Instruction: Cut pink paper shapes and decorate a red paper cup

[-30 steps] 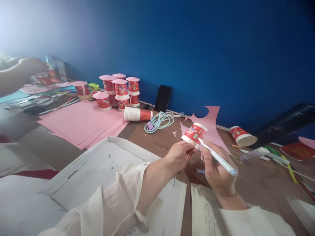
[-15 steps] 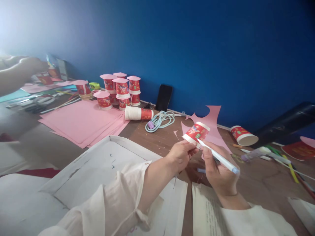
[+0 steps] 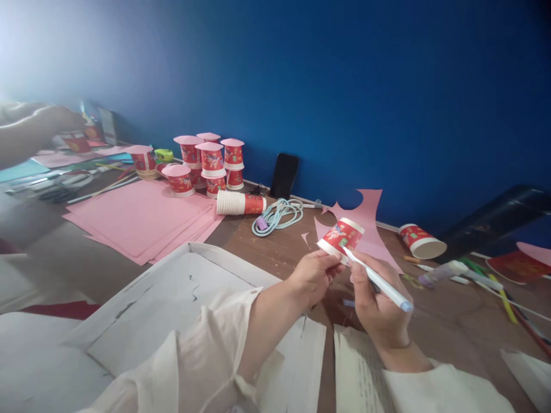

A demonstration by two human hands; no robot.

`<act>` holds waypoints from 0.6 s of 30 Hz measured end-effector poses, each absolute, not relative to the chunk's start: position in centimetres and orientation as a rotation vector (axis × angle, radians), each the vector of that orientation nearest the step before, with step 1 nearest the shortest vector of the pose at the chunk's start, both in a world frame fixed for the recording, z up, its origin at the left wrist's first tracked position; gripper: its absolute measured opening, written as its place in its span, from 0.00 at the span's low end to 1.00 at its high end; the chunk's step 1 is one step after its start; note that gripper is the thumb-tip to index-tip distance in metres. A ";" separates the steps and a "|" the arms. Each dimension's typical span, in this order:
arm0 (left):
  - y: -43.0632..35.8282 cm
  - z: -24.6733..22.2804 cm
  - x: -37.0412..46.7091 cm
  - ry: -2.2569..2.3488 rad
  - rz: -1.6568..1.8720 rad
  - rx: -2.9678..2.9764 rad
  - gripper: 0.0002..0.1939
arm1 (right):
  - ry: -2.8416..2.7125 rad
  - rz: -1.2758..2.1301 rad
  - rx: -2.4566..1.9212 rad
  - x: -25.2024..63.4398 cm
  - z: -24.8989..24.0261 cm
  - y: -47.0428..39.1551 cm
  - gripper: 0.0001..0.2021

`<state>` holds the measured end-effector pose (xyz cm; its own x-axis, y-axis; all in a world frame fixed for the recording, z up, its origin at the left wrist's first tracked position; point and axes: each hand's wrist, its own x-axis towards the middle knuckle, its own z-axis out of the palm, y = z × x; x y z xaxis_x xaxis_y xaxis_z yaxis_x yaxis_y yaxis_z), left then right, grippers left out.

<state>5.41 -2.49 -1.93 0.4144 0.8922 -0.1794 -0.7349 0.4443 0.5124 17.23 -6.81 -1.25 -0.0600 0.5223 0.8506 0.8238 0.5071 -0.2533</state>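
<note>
Pinching tapered red paper cup (image 3: pixel 341 236) by its white rim, left hand (image 3: pixel 316 274); right (image 3: pixel 382 295) grips slim white pen (image 3: pixel 379 281).

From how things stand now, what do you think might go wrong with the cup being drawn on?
The pen in the right hand has its tip at the cup's curved side, so a slip might leave a stray mark. The left hand holds the cup by its lower end, up off the table, so it might turn under the pen's pressure.
</note>
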 end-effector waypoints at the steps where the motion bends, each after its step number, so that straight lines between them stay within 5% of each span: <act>1: -2.5 -1.9 5.4 0.466 1.056 0.385 0.07 | -1.722 -0.361 -1.144 17.2 -1.3 -6.8 0.12; 18: -2.6 -1.4 5.3 0.580 1.061 0.346 0.04 | -1.535 -0.583 -1.121 16.9 -1.8 -6.6 0.20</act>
